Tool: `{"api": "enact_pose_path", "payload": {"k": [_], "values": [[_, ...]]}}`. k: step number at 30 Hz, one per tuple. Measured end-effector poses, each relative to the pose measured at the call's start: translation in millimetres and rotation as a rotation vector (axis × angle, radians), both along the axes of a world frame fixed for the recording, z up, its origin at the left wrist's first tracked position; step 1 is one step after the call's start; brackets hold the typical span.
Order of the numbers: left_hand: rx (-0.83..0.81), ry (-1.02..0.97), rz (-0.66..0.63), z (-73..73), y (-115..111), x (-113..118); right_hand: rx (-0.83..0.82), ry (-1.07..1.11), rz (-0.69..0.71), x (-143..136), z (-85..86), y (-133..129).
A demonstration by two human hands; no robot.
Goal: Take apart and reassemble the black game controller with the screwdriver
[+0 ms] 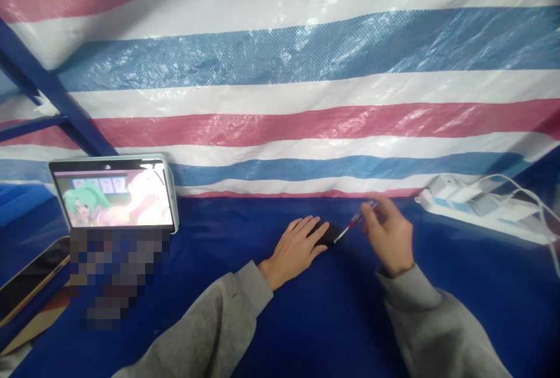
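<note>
Spread over a small black object [329, 233] on the blue surface is my left hand [298, 249], fingers apart and pressing on its left part. My right hand [391, 237] pinches a thin screwdriver-like tool [356, 219] with a reddish, see-through handle. The tool slants down to the left, and its metal tip meets or nearly meets the right end of the black object. Whether the tip touches cannot be made out. My left fingers cover part of the object.
A tablet [114, 194] showing a cartoon stands at the left, with a phone [32, 276] nearer. A white power strip [485, 214] with plugs and cables lies at the right. Striped sheeting [280, 95] hangs behind the blue surface [306, 325].
</note>
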State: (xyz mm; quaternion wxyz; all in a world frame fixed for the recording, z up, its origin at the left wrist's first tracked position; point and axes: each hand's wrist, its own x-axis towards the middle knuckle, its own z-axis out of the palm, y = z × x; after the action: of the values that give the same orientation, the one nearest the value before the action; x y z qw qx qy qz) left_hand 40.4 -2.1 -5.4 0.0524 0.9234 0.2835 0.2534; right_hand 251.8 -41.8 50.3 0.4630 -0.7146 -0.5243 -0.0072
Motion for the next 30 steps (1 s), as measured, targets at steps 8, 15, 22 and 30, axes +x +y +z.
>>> {"api": "enact_pose_path", "payload": {"k": [8, 15, 22, 30], "values": [[0.024, -0.015, -0.051, -0.5, -2, -2, 0.421, -0.265, 0.162, -23, 4.0, -1], [0.031, -0.026, -0.072, -1.5, -2, -2, 0.399, -0.305, 0.244, -15, -14.8, -2], [0.045, -0.009, -0.082, -3.0, -1, -2, 0.405, -0.33, 0.259, -19, -12.5, -4], [0.048, -0.005, -0.083, -1.4, -2, -2, 0.384, -0.298, 0.259, -19, -12.9, -5]]}}
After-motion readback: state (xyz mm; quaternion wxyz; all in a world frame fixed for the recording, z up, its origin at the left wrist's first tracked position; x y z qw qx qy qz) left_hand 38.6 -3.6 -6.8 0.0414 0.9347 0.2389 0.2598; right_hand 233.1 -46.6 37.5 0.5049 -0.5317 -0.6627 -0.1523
